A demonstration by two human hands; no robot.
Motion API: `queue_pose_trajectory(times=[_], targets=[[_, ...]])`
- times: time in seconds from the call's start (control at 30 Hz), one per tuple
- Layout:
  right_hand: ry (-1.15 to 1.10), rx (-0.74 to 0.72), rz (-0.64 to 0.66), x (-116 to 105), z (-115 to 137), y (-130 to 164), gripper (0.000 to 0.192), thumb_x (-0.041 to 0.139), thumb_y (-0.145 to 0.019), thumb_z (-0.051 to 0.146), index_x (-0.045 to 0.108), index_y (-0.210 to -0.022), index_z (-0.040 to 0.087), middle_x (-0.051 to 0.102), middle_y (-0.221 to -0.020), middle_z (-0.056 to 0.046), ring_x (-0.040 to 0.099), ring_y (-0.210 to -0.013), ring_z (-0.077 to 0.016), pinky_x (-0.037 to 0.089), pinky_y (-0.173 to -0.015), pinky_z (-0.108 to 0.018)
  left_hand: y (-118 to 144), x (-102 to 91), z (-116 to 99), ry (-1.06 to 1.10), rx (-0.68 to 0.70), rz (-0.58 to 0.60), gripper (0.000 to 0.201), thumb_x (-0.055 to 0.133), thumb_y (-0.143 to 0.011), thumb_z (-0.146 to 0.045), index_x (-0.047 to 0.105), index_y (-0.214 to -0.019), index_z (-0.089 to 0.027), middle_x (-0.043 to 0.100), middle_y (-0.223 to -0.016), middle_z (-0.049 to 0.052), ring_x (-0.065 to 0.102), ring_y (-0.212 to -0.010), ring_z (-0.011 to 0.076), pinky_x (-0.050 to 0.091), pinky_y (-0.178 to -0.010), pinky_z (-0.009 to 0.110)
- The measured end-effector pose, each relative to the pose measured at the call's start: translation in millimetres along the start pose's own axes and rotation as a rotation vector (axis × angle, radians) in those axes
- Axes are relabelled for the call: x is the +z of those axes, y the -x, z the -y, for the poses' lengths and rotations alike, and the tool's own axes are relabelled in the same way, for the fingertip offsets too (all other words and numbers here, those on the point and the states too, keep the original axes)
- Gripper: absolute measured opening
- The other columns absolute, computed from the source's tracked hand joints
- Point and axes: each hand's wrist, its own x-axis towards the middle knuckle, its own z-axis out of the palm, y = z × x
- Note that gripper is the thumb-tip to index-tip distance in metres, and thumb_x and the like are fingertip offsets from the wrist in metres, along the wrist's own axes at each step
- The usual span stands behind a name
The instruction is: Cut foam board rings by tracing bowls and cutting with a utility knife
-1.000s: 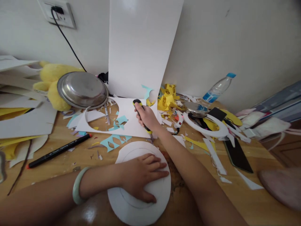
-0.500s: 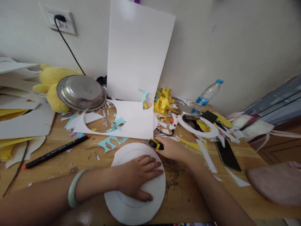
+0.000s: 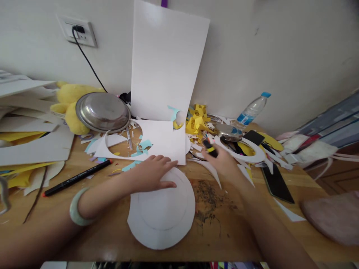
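Observation:
A white foam-board disc [image 3: 164,220] with a pencilled inner circle lies flat on the wooden table near its front edge. Over the disc's upper edge is my left hand [image 3: 154,173], fingers stretched and pointing right, a pale green bangle [image 3: 77,207] on its wrist. My right hand [image 3: 223,162] is closed round a black and yellow utility knife [image 3: 210,148], up and to the right of the disc. The knife's blade cannot be made out. Just below that hand, a thin curved white offcut [image 3: 210,168] lies on the table.
Behind the disc lies a cut-out white board [image 3: 165,140], with a taller white board [image 3: 168,59] against the wall. A black marker [image 3: 78,177] and a metal bowl [image 3: 103,111] are left. A phone [image 3: 277,183], a white ring [image 3: 259,153] and a water bottle [image 3: 254,108] are right.
My right hand has moved up and right with the utility knife, away from the disc. My left hand has slid from the disc's middle up to its far edge.

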Motion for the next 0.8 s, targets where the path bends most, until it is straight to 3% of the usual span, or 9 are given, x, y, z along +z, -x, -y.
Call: queue_pose_trajectory(times=[0.07, 0.13, 0.23, 0.4, 0.63, 0.7, 0.8], targets=[[-0.368, 0.091, 0.004, -15.1, 8.6, -0.8, 0.031, 0.060, -0.070, 0.043, 0.058, -0.089, 0.018, 0.057, -0.066, -0.002, 0.052, -0.055, -0.0146, 0.041, -0.052, -0.028, 5.6, 1.3, 8.2, -0.029, -0.023, 0.001, 0.079, 0.034, -0.079, -0.071, 0.032, -0.138, -0.018, 0.044, -0.133, 0.015, 0.042, -0.118, 0.0307, 0.032, -0.095, 0.041], [-0.753, 0.128, 0.045, -23.9, 21.4, 1.4, 0.032, 0.064, -0.069, 0.040, 0.056, -0.091, 0.018, 0.053, -0.065, 0.002, 0.046, -0.050, -0.0099, 0.039, -0.047, -0.025, 11.0, 11.4, 9.9, -0.056, 0.035, -0.009, 0.094, 0.037, -0.069, -0.079, 0.028, -0.140, -0.019, 0.029, -0.143, 0.019, 0.031, -0.127, 0.0357, 0.026, -0.099, 0.045], [-1.046, 0.150, 0.137, -20.9, 42.6, 6.2, 0.032, 0.066, -0.068, 0.037, 0.056, -0.091, 0.017, 0.052, -0.064, 0.002, 0.044, -0.049, -0.0076, 0.038, -0.044, -0.022, 15.3, 30.4, 5.5, -0.065, 0.147, -0.025, 0.095, 0.038, -0.064, -0.082, 0.031, -0.139, -0.024, 0.019, -0.147, 0.017, 0.023, -0.131, 0.0387, 0.014, -0.103, 0.050], [-1.089, 0.062, 0.140, 4.9, 66.3, 5.4, 0.026, 0.062, -0.072, 0.041, 0.056, -0.082, 0.017, 0.038, -0.046, 0.008, 0.042, -0.042, -0.0071, 0.041, -0.043, -0.021, 15.2, 41.0, -5.5, -0.070, 0.050, -0.030, 0.091, 0.033, -0.070, -0.080, 0.029, -0.140, -0.022, 0.023, -0.146, 0.017, 0.029, -0.127, 0.0376, 0.020, -0.100, 0.051], [-1.139, 0.190, 0.224, 41.7, 62.0, -0.4, 0.025, 0.060, -0.069, 0.041, 0.048, -0.072, 0.019, 0.034, -0.039, 0.012, 0.027, -0.027, -0.0033, 0.023, -0.025, -0.016, 18.9, 44.5, -30.5, -0.074, -0.173, -0.123, 0.091, 0.045, -0.069, -0.075, 0.039, -0.136, -0.013, 0.034, -0.141, 0.018, 0.038, -0.117, 0.0422, 0.026, -0.092, 0.060], [-1.154, 0.236, 0.256, 50.2, 55.3, -3.7, 0.025, 0.060, -0.068, 0.040, 0.045, -0.070, 0.020, 0.033, -0.037, 0.012, 0.026, -0.026, -0.0033, 0.022, -0.024, -0.015, 19.5, 46.2, -32.7, -0.052, -0.172, -0.149, 0.090, 0.046, -0.070, -0.073, 0.040, -0.134, -0.010, 0.033, -0.142, 0.019, 0.038, -0.118, 0.0401, 0.026, -0.095, 0.057], [-1.184, 0.277, 0.289, 56.2, 48.8, -7.7, 0.024, 0.060, -0.068, 0.038, 0.044, -0.067, 0.020, 0.033, -0.036, 0.012, 0.025, -0.025, -0.0030, 0.021, -0.024, -0.015, 19.1, 44.9, -31.0, -0.011, -0.025, -0.138, 0.076, 0.044, -0.078, -0.065, 0.042, -0.133, -0.011, 0.029, -0.144, 0.017, 0.037, -0.121, 0.0353, 0.024, -0.099, 0.051]])
